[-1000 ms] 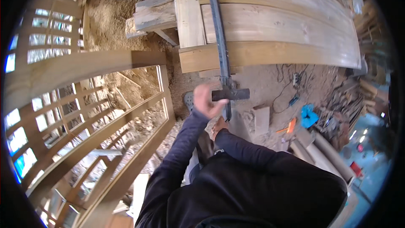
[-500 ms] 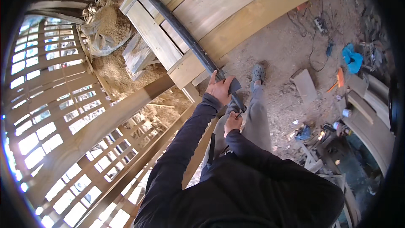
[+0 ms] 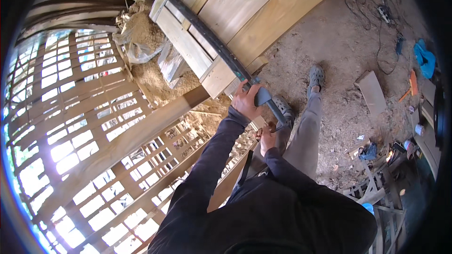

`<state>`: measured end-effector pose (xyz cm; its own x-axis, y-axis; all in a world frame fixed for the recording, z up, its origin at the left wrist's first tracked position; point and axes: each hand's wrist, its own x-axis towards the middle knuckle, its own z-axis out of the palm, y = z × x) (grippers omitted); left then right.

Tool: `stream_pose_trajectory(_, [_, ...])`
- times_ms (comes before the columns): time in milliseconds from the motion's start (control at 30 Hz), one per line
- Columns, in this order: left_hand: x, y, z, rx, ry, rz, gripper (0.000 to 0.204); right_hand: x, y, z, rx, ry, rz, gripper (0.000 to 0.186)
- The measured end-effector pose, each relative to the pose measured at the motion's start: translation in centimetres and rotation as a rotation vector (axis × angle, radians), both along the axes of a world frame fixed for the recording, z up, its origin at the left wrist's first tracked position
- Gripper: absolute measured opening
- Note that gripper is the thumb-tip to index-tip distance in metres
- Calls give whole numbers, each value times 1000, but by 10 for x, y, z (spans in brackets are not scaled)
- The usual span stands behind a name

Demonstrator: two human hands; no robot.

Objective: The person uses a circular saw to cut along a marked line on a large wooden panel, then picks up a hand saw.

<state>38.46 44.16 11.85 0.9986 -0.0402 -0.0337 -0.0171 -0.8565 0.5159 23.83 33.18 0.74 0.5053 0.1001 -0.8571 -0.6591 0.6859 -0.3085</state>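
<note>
A long dark steel bar clamp lies diagonally across a wooden plank panel, its near end projecting past the panel's edge toward me. My left hand is wrapped round the clamp's sliding head, index finger raised along the bar. My right hand is closed at the near end of the clamp, fingers round what looks like its small turning handle, partly hidden by the hand. My feet in grey clogs stand on the dusty floor right of the clamp.
Slatted wooden frames stand along the left, with sawdust and a plastic sack behind. On the floor at right lie a loose board, cables, a power strip, a blue bag, an orange tool and piled offcuts.
The view has turned, so the clamp and panel now slant up to the left. My left hand has settled onto the clamp's head. My right foot has come into view, stepped outward.
</note>
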Motion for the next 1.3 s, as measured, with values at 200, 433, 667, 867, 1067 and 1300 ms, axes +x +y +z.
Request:
stream_pose_trajectory(200, [2, -3, -9, 28, 36, 17, 52, 9, 2, -8, -85, 372, 95, 41])
stream_pose_trajectory(433, [-1, -4, -9, 17, 70, -11, 53, 0, 2, -28, 12, 331, 21, 38])
stream_pose_trajectory(667, [-7, 4, -12, 62, 53, 8, 47, -41, 47, -115, -646, 532, 115, 23])
stream_pose_trajectory(867, [-4, 5, -13, -12, 78, -9, 47, -110, 22, -271, -921, -436, 294, 22])
stream_pose_trajectory(1067, [-13, 6, -17, -49, 16, -8, 45, -70, -33, -263, -269, -509, 683, 23])
stream_pose_trajectory(1300, [4, 6, -4, -104, -11, -34, 43, 34, -94, -125, -106, -831, 1334, 51])
